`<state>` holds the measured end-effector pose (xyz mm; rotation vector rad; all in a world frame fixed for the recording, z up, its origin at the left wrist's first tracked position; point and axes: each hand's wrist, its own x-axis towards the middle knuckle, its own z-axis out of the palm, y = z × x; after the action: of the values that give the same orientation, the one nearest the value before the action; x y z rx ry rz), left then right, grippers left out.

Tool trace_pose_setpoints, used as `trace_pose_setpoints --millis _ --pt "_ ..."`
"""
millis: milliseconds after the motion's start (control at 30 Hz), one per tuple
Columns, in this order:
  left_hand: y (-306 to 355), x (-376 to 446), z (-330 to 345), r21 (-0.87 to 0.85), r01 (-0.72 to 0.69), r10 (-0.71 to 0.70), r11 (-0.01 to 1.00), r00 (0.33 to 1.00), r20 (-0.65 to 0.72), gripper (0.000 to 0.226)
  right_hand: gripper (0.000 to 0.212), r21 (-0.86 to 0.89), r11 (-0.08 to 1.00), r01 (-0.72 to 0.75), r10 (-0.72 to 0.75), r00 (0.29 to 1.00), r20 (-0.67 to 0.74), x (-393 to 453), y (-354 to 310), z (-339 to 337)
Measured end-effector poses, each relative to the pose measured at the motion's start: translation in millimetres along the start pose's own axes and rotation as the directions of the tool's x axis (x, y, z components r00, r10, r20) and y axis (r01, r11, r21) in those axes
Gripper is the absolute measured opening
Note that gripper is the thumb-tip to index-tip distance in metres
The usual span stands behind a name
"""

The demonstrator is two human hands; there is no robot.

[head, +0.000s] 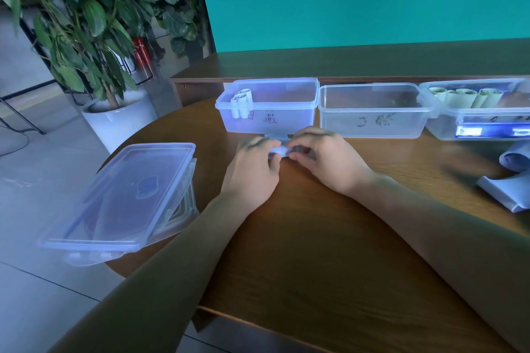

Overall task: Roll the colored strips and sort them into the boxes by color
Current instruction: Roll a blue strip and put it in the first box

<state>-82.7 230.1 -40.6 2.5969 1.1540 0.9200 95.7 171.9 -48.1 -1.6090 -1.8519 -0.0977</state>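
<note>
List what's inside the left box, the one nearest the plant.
Left box: two pale rolled strips stand upright in its near-left corner. The rest of the floor looks bare through the clear walls. The hands cover only a bit of the front base.

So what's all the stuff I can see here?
Boxes: three, clear plastic, row at the table's far side.
Rolled strips in left box: about two, pale.
Rolled strips in right box: about four, greenish.
Loose strips: pale, table's right edge.
Lids: clear, stacked at the table's left edge.
Table: one, brown wood.
Plant: one, green, white pot.
Strip being rolled: one, pale.
Left hand, right hand: pinching that strip.
</note>
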Motion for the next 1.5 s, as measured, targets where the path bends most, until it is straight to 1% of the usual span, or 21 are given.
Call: trace_pose_setpoints --millis 100,200,300,500,600,767,867,1067,1200,1333,1500 --pt "1 1 0 0.003 -0.016 0.016 1.000 0.999 -0.039 0.032 0.021 0.012 1.000 -0.003 0.003 1.000 0.012 3 3 1" --pt "2 1 2 0.014 -0.065 0.066 0.998 0.992 -0.107 0.024 0.025 0.017 1.000 -0.005 0.005 0.999 0.037 5 4 1" --pt "1 3 5 0.030 -0.066 0.069 0.997 0.994 -0.089 0.024 0.026 0.011 1.000 -0.010 0.009 0.999 0.049 9 5 2" --pt "-4 9 6 0.015 -0.020 0.021 1.000 0.999 -0.028 0.034 0.023 0.006 1.000 -0.004 0.004 1.000 0.012 15 6 5" --pt "-6 13 8 0.001 -0.001 0.001 1.000 1.000 -0.014 0.037 0.026 0.019 0.999 -0.050 0.050 0.998 0.032 19 8 6" --pt "-12 22 13 -0.053 0.041 -0.042 0.998 0.999 -0.023 0.031 0.025 0.033 0.994 -0.108 0.106 0.992 0.061 25 9 8" --pt "-14 28 15 -0.071 0.074 -0.075 0.995 0.997 -0.017 0.032 0.023 0.026 0.991 -0.133 0.131 0.989 0.066 30 9 10" --pt "-14 29 13 -0.093 0.119 -0.121 0.988 0.993 -0.016 0.026 0.020 0.008 0.994 -0.109 0.108 0.990 0.087 28 5 7" --pt "-8 21 8 -0.096 0.100 -0.101 0.990 0.995 -0.007 0.024 0.022 0.020 0.995 -0.100 0.098 0.993 0.070 18 -1 1" --pt "1 5 1 -0.132 0.059 -0.059 0.989 0.998 0.009 0.021 0.019 0.042 0.994 -0.104 0.101 0.993 0.068 -1 -8 -7" --pt "7 -23 -9 -0.111 0.006 -0.001 0.994 0.999 0.052 0.019 0.014 0.126 0.982 -0.143 0.134 0.988 0.081 -30 -23 -21"
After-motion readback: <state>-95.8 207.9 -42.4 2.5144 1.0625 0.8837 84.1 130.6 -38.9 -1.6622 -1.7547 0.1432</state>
